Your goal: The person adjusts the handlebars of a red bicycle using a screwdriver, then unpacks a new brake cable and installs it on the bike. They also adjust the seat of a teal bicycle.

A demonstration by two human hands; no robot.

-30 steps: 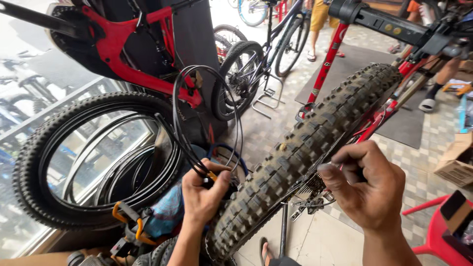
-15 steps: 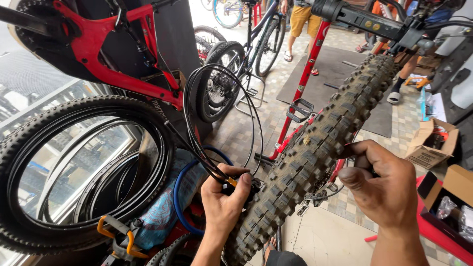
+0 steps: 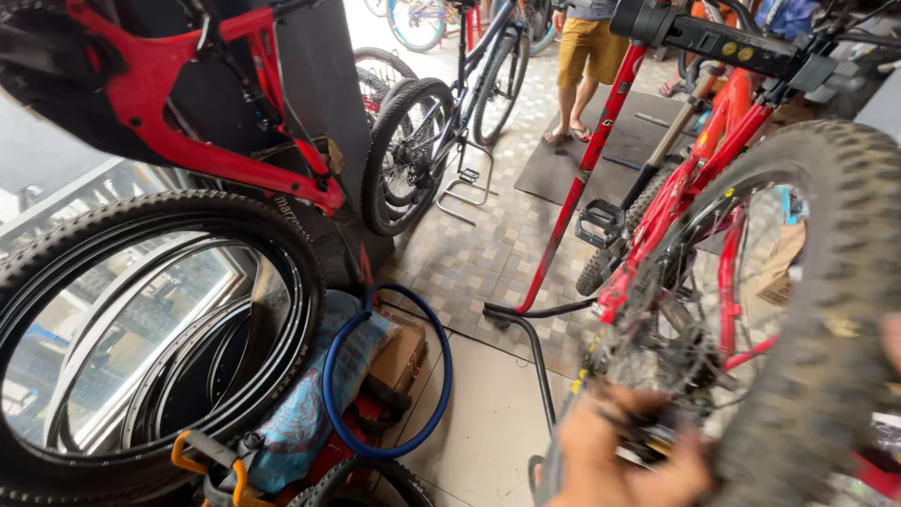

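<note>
The left hand [image 3: 624, 460] is smeared by motion blur and cut off by the bottom edge, so whether its fingers grip the dark part at the wheel's hub cannot be told. Only a blurred sliver of the right hand [image 3: 892, 343] shows at the right edge, past the knobby tyre [image 3: 826, 366], which itself runs out of the picture at the right and bottom. A person [image 3: 587, 56] standing at the top is cut off above the waist.

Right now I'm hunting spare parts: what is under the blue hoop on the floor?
Under the blue hoop lie a patterned blue bag and a cardboard box; whatever is beneath them is covered.
</note>
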